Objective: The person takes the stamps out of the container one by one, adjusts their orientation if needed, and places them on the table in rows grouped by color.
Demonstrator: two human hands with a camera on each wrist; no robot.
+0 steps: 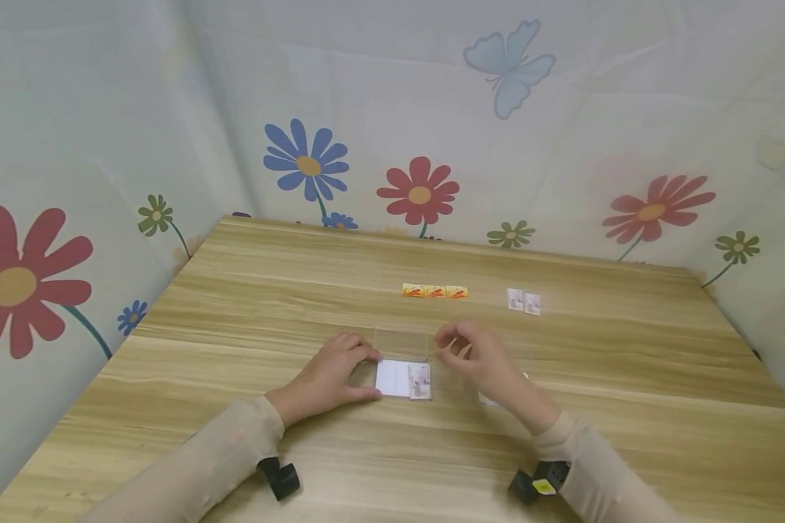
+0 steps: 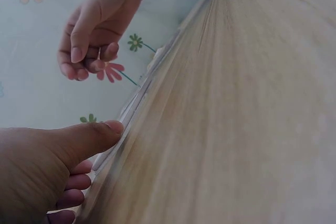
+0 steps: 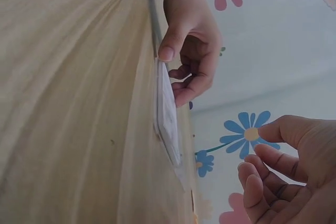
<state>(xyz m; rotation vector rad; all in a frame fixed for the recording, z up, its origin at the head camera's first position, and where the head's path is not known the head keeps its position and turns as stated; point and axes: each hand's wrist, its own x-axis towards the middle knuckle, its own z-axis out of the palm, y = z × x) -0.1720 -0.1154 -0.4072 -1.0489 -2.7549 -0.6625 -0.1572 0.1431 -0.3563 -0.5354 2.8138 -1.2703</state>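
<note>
A flat, shallow case with a white inside lies on the table, its clear lid folded out behind it. On the right part of the white surface lies a small pale printed card. My left hand grips the case at its left side, thumb at the near corner and forefinger at the far one. Edge-on in the right wrist view, the case looks thin. Just right of the lid hovers my right hand, its fingers loosely bent with nothing between them in the right wrist view.
Three orange-yellow cards lie in a row farther back on the wooden table. Two pale printed cards are to their right. Another small flat item is mostly hidden under my right wrist. A flower-printed curtain surrounds the table.
</note>
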